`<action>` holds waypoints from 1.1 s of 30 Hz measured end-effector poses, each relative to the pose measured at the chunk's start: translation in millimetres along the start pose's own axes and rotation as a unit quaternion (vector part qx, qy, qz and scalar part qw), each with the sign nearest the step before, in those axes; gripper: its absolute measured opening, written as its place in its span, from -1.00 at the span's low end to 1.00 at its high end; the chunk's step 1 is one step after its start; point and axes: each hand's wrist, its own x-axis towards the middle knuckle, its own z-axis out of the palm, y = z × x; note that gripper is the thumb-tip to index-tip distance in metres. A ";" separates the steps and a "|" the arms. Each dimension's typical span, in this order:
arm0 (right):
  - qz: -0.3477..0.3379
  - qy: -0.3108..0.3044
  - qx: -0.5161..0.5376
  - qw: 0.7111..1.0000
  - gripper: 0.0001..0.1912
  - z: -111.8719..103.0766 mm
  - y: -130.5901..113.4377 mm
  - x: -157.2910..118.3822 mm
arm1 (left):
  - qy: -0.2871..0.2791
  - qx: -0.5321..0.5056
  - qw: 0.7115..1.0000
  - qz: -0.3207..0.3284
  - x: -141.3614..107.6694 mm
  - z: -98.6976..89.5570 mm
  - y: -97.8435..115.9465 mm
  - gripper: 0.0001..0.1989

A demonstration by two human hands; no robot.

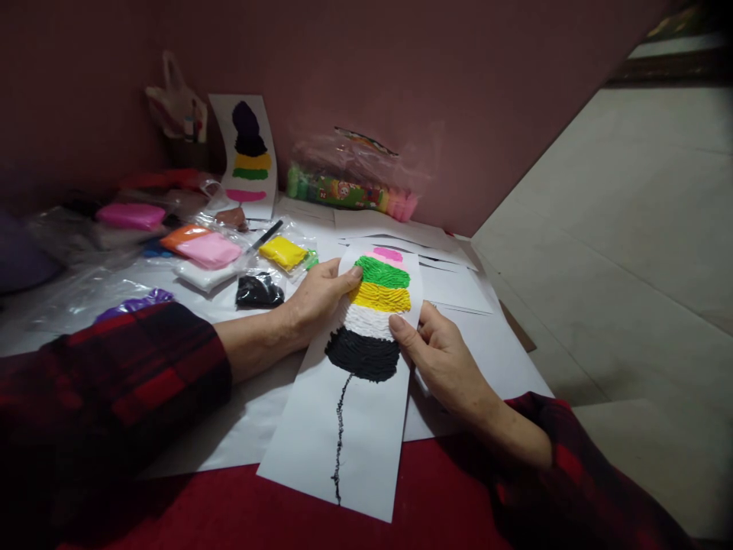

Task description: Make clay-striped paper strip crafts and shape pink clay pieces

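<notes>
Pink wall behind our card.
Left hand and right hand grip its opposite edges.

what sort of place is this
Probably a craft table at home: bags of coloured clay, loose white sheets and a strip decorated with coloured bands.

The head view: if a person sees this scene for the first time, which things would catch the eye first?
Probably the white sheet held by the left hand and right hand, with its thick pink, green, yellow, white and black bands. Next may come the yellow packet and light pink packet on the left, then the second banded sheet standing at the back.
</notes>
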 end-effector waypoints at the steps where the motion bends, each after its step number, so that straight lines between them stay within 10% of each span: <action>1: 0.006 0.001 -0.004 1.000 -0.75 0.1 -0.1 -0.1 | -0.002 -0.001 1.000 0.001 0.2 -0.3 -0.4 -0.90; 33: -0.017 0.006 0.003 1.000 -0.86 1.3 -4.9 0.3 | 0.002 0.001 1.000 0.003 -0.1 0.2 -0.4 -0.91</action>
